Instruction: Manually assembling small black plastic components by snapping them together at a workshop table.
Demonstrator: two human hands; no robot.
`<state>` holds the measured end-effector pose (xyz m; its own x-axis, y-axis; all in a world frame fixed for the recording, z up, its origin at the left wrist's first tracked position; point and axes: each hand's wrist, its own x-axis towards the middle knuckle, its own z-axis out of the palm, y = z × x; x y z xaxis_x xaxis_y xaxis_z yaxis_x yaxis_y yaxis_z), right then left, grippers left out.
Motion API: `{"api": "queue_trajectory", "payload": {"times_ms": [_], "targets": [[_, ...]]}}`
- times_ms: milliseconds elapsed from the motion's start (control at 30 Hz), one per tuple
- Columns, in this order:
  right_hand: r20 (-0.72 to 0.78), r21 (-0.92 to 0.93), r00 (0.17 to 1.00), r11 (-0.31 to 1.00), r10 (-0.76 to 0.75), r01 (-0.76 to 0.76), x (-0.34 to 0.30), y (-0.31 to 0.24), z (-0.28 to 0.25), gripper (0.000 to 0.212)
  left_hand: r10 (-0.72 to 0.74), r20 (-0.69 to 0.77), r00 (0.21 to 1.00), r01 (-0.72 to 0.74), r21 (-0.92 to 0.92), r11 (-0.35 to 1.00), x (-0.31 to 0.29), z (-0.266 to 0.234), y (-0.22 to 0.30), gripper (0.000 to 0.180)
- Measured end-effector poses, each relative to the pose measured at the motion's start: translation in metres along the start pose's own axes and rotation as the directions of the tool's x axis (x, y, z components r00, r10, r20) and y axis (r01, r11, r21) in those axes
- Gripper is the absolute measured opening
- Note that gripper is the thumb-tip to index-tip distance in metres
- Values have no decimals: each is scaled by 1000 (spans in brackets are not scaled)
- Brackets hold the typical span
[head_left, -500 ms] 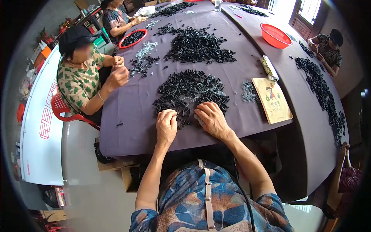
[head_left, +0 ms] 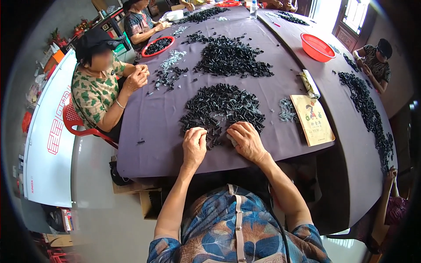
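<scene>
In front of me lies a heap of small black tube-like plastic pieces point(head_left: 219, 103), with some clear pieces point(head_left: 245, 115) mixed in along its right side. My left hand point(head_left: 194, 147) is at the heap's near left edge, its fingers curled and pressed together; whatever they pinch is hidden. At the near right edge my right hand point(head_left: 248, 141) is closed, with its fingers bent down. Under its thumb side shows a bunch of small pale pieces point(head_left: 232, 140), partly covered by the palm. A few black pieces point(head_left: 213, 142) lie between the two hands.
Beyond my heap is a larger black heap point(head_left: 232, 57). A yellow booklet point(head_left: 312, 125) and small clear pieces point(head_left: 287, 110) lie to the right. Red baskets point(head_left: 316, 48) stand on the purple cloth point(head_left: 149, 153). A co-worker point(head_left: 98, 83) sits at the left; others sit around.
The view has shifted slightly, so the table appears a little lower and to the right. My hands stay by the heap. The left co-worker's hands, apart before, are now together.
</scene>
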<state>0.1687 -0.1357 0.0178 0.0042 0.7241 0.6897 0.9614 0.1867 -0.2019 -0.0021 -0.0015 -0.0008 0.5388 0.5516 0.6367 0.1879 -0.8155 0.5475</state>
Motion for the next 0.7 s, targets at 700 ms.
{"api": "queue_trajectory", "payload": {"times_ms": [700], "targets": [[-257,100,900,936,351,-337,7,26,-52,40,-3,-46,999,2,-23,1000,4,1,-4,8]]}}
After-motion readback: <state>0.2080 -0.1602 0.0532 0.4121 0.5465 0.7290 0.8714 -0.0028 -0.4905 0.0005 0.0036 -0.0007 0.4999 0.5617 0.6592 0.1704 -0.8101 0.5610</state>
